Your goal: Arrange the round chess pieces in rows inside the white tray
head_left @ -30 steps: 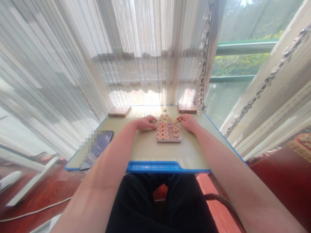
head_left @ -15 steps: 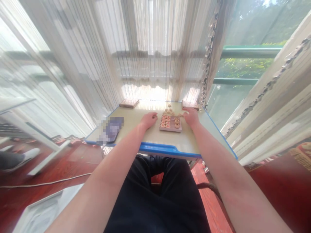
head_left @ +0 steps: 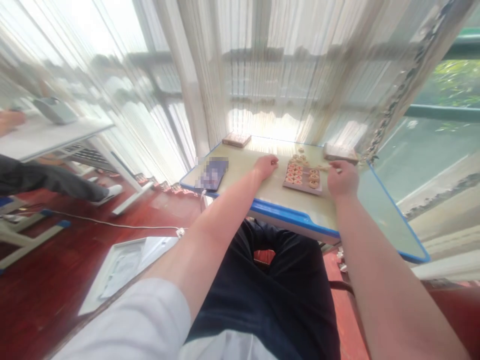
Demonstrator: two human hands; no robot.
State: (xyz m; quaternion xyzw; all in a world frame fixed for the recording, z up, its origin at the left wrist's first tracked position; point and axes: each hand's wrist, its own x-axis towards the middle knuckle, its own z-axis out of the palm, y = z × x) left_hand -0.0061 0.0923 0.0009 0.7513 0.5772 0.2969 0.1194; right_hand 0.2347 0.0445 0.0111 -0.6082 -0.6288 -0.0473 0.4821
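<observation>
An open shallow box [head_left: 303, 189] lies on the table in front of me. Round wooden Chinese chess pieces fill its left side in rows, red-marked, with several dark-marked ones [head_left: 314, 178] along its right side. Left of the box, my left hand [head_left: 267, 166] rests closed near the tabletop, its fingertips pinched around what looks like a small chess piece. On the box's other side, my right hand [head_left: 343, 177] is closed with its fingers curled; anything inside is hidden. Loose pieces [head_left: 299, 159] lie in a pile just behind the box.
A flat box [head_left: 236, 139] sits at the table's back left, another [head_left: 340, 152] at the back right. A partly blurred phone [head_left: 215, 175] lies near the left edge. Sheer curtains hang behind the blue-edged table [head_left: 240, 192]. Further left, a person's leg [head_left: 56, 177] shows beneath a white desk [head_left: 75, 137].
My view has turned left, so the table appears farther right and more of the neighbouring desk shows. My right hand has drawn back slightly toward me, its fingers more curled. The left hand stays beside the box.
</observation>
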